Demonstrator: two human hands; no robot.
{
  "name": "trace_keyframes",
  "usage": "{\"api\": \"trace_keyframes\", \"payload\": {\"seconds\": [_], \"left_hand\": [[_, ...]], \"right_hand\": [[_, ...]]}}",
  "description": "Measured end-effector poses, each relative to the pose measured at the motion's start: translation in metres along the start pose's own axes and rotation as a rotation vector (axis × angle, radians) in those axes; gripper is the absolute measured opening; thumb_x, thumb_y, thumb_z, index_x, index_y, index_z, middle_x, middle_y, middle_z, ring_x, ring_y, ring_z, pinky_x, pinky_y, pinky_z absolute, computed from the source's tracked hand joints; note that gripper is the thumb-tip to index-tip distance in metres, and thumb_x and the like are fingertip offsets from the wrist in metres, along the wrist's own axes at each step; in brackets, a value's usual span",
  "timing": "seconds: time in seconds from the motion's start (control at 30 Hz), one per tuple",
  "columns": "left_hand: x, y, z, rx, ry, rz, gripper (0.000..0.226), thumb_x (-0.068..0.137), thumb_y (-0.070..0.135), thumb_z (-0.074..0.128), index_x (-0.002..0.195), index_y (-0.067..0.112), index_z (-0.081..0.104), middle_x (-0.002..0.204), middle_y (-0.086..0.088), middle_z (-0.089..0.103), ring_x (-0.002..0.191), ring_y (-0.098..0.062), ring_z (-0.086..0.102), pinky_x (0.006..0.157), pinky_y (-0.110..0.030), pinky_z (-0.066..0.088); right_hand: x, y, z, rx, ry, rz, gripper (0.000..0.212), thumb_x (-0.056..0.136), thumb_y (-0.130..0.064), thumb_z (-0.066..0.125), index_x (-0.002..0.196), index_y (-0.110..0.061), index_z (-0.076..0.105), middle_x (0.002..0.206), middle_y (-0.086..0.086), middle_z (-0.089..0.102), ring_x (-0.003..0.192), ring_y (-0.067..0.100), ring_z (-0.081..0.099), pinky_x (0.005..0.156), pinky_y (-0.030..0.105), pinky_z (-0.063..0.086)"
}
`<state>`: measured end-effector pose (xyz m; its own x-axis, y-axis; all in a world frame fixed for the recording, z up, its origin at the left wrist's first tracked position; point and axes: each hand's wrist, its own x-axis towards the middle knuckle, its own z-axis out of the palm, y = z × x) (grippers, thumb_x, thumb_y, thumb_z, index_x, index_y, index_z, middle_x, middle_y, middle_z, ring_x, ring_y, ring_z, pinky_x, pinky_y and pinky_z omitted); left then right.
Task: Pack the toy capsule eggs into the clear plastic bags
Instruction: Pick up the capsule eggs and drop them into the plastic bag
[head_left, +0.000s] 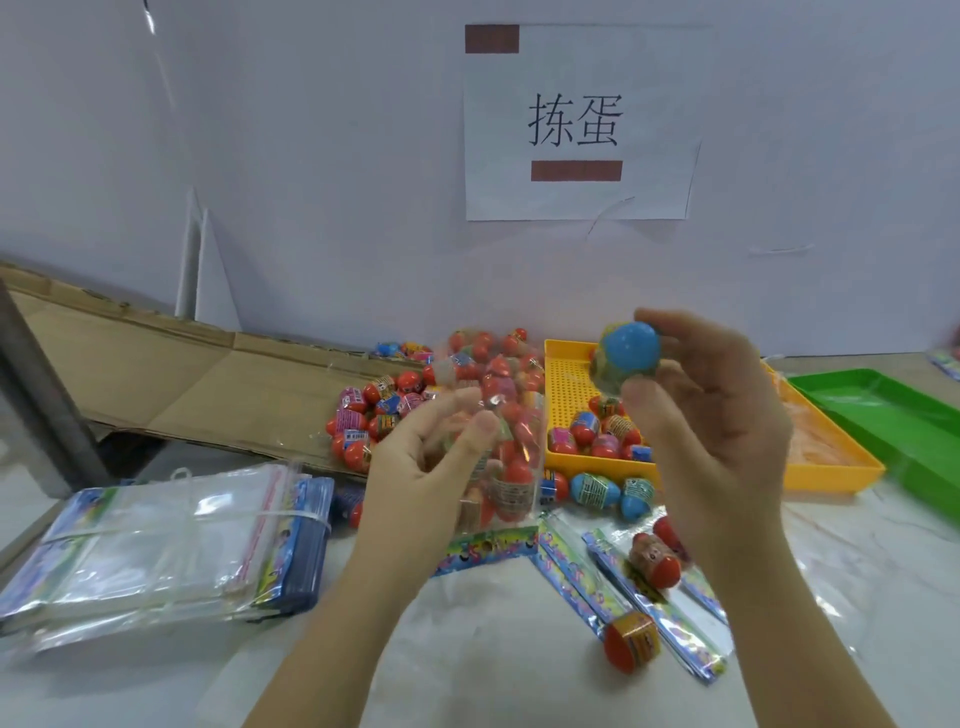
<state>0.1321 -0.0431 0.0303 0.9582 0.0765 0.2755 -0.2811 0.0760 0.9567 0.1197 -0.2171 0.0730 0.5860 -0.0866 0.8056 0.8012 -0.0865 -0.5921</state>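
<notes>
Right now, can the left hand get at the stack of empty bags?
Likely not yet: the left hand grips a bag of eggs. The stack lies uncovered beside it, so the path looks free once it lets go.

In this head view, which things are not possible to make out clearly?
Egg count in the clear bag: head view; the eggs overlap and the left hand covers part.
Label print on the blue egg: blurred, partly behind the right hand.
Green tray: cut off by the right edge.
Yellow tray middle: hidden behind the right hand.
</notes>
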Motion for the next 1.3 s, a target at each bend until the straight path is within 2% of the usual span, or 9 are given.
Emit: {"api": "trace_keyframes", "payload": {"seconds": [0.17, 0.33, 0.43, 0.53, 0.73, 0.87, 0.93, 1.07, 1.3], "left_hand": [[-0.004, -0.005, 0.006, 0.138, -0.064, 0.098, 0.044, 0.077, 0.060, 0.069, 0.112, 0.034, 0.067, 0.078, 0.002, 0.073, 0.065, -0.019, 0.067, 0.055, -0.032, 0.056], [-0.004, -0.007, 0.006, 0.222, -0.092, 0.190, 0.034, 0.085, 0.048, 0.067, 0.119, 0.044, 0.063, 0.095, 0.017, 0.073, 0.085, -0.002, 0.069, 0.073, -0.020, 0.056], [-0.007, -0.006, 0.008, 0.239, -0.141, 0.198, 0.035, 0.083, 0.042, 0.067, 0.114, 0.059, 0.061, 0.098, 0.019, 0.073, 0.090, -0.009, 0.071, 0.079, -0.030, 0.059], [-0.008, -0.005, 0.008, 0.241, -0.162, 0.202, 0.032, 0.082, 0.047, 0.069, 0.112, 0.054, 0.063, 0.096, 0.015, 0.074, 0.085, -0.011, 0.072, 0.077, -0.039, 0.061], [-0.008, -0.001, 0.006, 0.245, -0.154, 0.248, 0.036, 0.081, 0.053, 0.063, 0.116, 0.054, 0.058, 0.096, 0.016, 0.073, 0.083, -0.010, 0.070, 0.076, -0.027, 0.059], [-0.008, -0.002, 0.007, 0.257, -0.142, 0.251, 0.033, 0.085, 0.039, 0.065, 0.116, 0.049, 0.060, 0.095, 0.018, 0.073, 0.081, 0.000, 0.069, 0.072, -0.017, 0.056], [-0.007, -0.003, 0.007, 0.251, -0.124, 0.244, 0.027, 0.088, 0.039, 0.067, 0.115, 0.043, 0.063, 0.095, 0.017, 0.073, 0.087, -0.004, 0.070, 0.075, -0.021, 0.058], [-0.007, -0.002, 0.007, 0.279, -0.091, 0.259, 0.031, 0.089, 0.044, 0.055, 0.119, 0.040, 0.062, 0.090, 0.019, 0.073, 0.080, -0.001, 0.068, 0.070, -0.017, 0.055], [-0.010, 0.000, 0.009, 0.203, -0.161, 0.145, 0.054, 0.078, 0.061, 0.049, 0.123, 0.035, 0.064, 0.103, 0.022, 0.072, 0.092, -0.007, 0.070, 0.076, -0.029, 0.061]], "right_hand": [[-0.010, -0.004, 0.020, -0.304, -0.062, -0.014, 0.027, 0.082, -0.031, 0.062, 0.106, -0.036, 0.051, 0.108, -0.015, 0.061, 0.107, 0.015, 0.061, 0.089, 0.035, 0.049], [-0.006, -0.001, 0.015, -0.558, -0.029, 0.094, 0.026, 0.079, -0.027, 0.067, 0.104, -0.023, 0.066, 0.128, -0.004, 0.053, 0.124, 0.023, 0.048, 0.102, 0.052, 0.038], [-0.005, -0.003, 0.014, -0.541, -0.019, 0.069, 0.026, 0.078, -0.025, 0.068, 0.104, -0.027, 0.065, 0.127, -0.006, 0.053, 0.123, 0.021, 0.049, 0.101, 0.054, 0.038], [-0.005, -0.004, 0.014, -0.512, -0.046, 0.059, 0.026, 0.079, -0.028, 0.068, 0.104, -0.031, 0.063, 0.126, -0.005, 0.055, 0.122, 0.018, 0.049, 0.102, 0.047, 0.040], [-0.002, -0.003, 0.010, -0.477, -0.120, 0.135, 0.022, 0.076, -0.044, 0.061, 0.098, -0.041, 0.060, 0.118, -0.013, 0.054, 0.121, 0.011, 0.047, 0.101, 0.019, 0.034], [-0.004, 0.005, 0.010, -0.670, -0.077, 0.076, 0.022, 0.076, -0.029, 0.064, 0.097, -0.024, 0.068, 0.114, -0.004, 0.057, 0.113, 0.020, 0.050, 0.096, 0.052, 0.040], [-0.003, 0.007, 0.008, -0.723, -0.054, 0.043, 0.021, 0.077, -0.027, 0.063, 0.095, -0.019, 0.070, 0.109, -0.003, 0.057, 0.107, 0.020, 0.051, 0.092, 0.052, 0.042], [-0.003, 0.005, 0.009, -0.476, -0.138, -0.034, 0.014, 0.082, -0.032, 0.060, 0.095, -0.028, 0.061, 0.103, -0.013, 0.057, 0.104, 0.013, 0.056, 0.093, 0.020, 0.041], [-0.004, 0.006, 0.011, -0.076, 0.168, -0.050, 0.010, 0.094, -0.021, 0.048, 0.096, -0.022, 0.057, 0.091, -0.009, 0.065, 0.086, 0.012, 0.063, 0.076, 0.027, 0.050]]}}
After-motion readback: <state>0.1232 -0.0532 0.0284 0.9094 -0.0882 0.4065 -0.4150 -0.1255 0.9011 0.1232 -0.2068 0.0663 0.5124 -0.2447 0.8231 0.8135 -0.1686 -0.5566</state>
